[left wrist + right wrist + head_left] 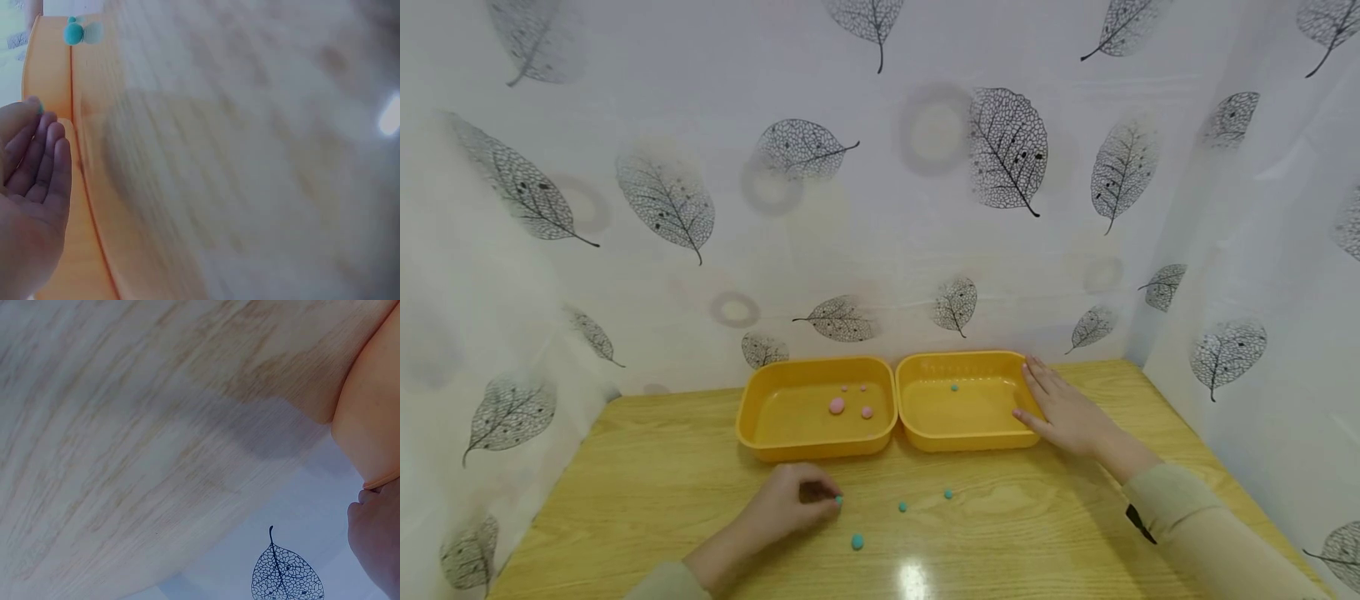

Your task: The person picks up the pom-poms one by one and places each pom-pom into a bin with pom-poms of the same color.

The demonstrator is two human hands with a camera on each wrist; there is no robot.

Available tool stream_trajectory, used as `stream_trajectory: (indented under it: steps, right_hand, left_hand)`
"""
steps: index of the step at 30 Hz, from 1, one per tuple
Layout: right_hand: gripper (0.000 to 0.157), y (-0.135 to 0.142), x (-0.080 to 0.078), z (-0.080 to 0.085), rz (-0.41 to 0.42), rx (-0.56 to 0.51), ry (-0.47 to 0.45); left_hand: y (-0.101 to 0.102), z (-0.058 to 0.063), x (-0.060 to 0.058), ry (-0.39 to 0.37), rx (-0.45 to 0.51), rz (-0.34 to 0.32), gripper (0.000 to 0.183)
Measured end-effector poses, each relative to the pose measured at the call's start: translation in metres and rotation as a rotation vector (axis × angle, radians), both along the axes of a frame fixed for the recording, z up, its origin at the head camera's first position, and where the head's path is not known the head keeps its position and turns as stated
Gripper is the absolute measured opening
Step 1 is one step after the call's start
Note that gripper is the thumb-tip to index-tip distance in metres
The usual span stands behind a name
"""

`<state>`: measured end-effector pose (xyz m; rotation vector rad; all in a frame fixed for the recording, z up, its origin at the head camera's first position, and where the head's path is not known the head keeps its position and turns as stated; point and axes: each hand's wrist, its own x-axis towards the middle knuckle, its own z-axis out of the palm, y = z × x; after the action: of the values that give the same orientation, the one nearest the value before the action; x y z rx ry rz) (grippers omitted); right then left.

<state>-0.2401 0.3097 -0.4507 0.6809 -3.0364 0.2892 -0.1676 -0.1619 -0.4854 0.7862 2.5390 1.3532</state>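
My left hand [786,504] pinches a small green ball [838,500] between thumb and forefinger, just in front of the left yellow tray [823,451]. In the left wrist view the fingers mostly hide this ball [40,108]. My right hand [1070,414] rests on the right-hand rim of the right yellow tray [966,442], fingers extended and thumb reaching over the edge. One tiny green ball [954,387] lies inside that tray. On the table are a larger green ball [857,542] and two smaller ones, a nearer green ball [902,507] and a green ball [948,494] farther right.
Several pink balls of different sizes, including a larger pink ball [837,406], lie in the left tray. Both trays stand side by side toward the back of the wooden table [647,475]. Behind them hangs a white curtain [880,233] with a leaf print.
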Motion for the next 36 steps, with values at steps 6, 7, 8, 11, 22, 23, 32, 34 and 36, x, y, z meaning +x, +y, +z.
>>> stream_trajectory:
  steps: [6,7,8,11,22,23,32,34,36]
  right_hand:
    - [0.088,0.0,-0.001,0.0,0.0,0.001,-0.002]
    - [0.088,0.0,-0.001,0.0,0.001,0.001,-0.001]
    - [0.088,0.0,-0.001,0.0,0.002,0.001,0.0]
    - [0.087,0.0,-0.001,0.0,0.004,0.002,0.003]
    - [0.087,-0.002,0.0,0.002,0.008,-0.002,-0.004]
    - [0.087,-0.002,0.001,0.002,0.007,-0.002,-0.004]
    - [0.087,-0.001,-0.001,0.0,0.006,0.002,0.004]
    - [0.087,0.0,-0.002,0.0,0.005,0.0,0.004]
    - [0.087,0.0,-0.002,0.0,0.005,-0.003,0.003]
  left_hand:
    - [0.009,0.01,0.0,0.017,0.039,-0.009,0.012]
    - [0.011,0.011,0.0,0.013,0.044,-0.014,0.012]
    - [0.013,0.013,0.0,0.009,0.049,-0.019,0.012]
    - [0.019,0.02,-0.001,-0.012,0.072,-0.028,0.012]
    - [0.042,0.043,-0.021,0.013,0.098,0.005,0.012]
    - [0.044,0.045,-0.023,0.02,0.096,0.008,0.012]
    - [0.064,0.058,-0.047,0.032,0.085,0.04,0.008]
    - [0.07,0.058,-0.051,0.016,0.095,0.047,0.008]
    - [0.075,0.058,-0.055,0.014,0.112,0.052,0.01]
